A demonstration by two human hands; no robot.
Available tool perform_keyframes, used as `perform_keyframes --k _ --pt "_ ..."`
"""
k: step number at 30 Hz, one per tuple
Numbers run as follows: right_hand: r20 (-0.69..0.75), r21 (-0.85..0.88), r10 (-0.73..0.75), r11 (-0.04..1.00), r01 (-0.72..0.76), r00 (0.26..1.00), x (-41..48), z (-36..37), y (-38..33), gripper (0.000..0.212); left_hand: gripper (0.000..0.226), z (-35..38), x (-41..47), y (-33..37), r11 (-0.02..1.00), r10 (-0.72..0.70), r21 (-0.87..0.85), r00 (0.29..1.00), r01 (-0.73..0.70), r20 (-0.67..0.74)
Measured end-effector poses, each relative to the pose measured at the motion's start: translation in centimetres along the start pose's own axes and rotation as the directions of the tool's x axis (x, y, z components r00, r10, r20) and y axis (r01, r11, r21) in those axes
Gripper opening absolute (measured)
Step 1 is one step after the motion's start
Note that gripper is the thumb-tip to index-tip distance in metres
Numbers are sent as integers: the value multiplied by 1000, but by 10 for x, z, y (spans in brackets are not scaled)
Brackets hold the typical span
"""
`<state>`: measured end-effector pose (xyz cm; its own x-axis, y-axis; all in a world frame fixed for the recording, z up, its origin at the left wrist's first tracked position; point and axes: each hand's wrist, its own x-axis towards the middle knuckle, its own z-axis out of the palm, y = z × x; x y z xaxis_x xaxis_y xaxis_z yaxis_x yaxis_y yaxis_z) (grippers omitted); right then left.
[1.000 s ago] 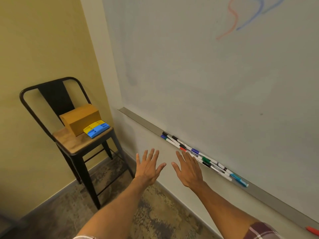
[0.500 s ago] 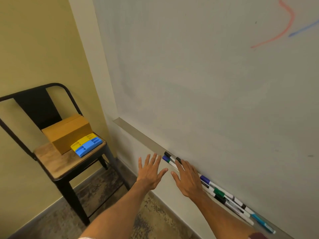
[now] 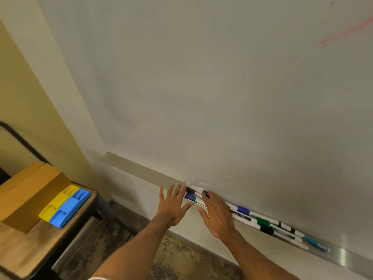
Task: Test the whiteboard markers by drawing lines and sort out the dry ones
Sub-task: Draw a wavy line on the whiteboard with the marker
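Several whiteboard markers (image 3: 262,222) with black, blue, green and teal caps lie in a row in the metal tray (image 3: 137,168) under the whiteboard (image 3: 201,87). My left hand (image 3: 173,205) is spread flat, fingers straight, in front of the tray at the markers' left end. My right hand (image 3: 217,214) is also flat with straight fingers, covering part of the marker row; whether it touches them I cannot tell. Neither hand holds anything. A faint red line (image 3: 343,34) shows at the board's top right.
A chair (image 3: 30,249) with a wooden seat stands at the left against the yellow wall. On it sit a cardboard box (image 3: 26,195) and a yellow and blue plastic holder (image 3: 64,207). Mottled floor lies below.
The view has moved closer to the board and tray. Both hands, still flat and empty, have reached forward to the left end of the marker row.
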<state>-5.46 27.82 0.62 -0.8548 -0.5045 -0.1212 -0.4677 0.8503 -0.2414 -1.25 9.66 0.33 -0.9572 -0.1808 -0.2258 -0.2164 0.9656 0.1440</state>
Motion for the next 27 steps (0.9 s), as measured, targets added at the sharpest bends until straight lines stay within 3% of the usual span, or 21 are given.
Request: perform_keyframes --k 5,12,16,19,23,27 --pt "-40 -28 137 990 -138 990 -2 16 -24 74 127 -1 17 -19 993 121 1 991 -122 57" --pt "42 -58 320 947 -317 947 -4 39 -44 72 120 6 24 -36 968 249 -7 962 -250 109" --pt "72 -55 306 952 -302 949 -3 43 -62 67 113 9 25 -44 957 284 18 951 -289 119" --pt "-42 -35 275 960 -277 960 3 42 -71 52 111 11 28 -47 950 307 21 945 -312 116" --pt "-99 -4 286 958 -288 953 18 39 -79 62 118 11 30 -54 940 325 75 939 -334 110" --pt "-165 -31 292 953 -301 942 36 36 -75 47 78 8 30 -54 939 313 107 940 -327 134"
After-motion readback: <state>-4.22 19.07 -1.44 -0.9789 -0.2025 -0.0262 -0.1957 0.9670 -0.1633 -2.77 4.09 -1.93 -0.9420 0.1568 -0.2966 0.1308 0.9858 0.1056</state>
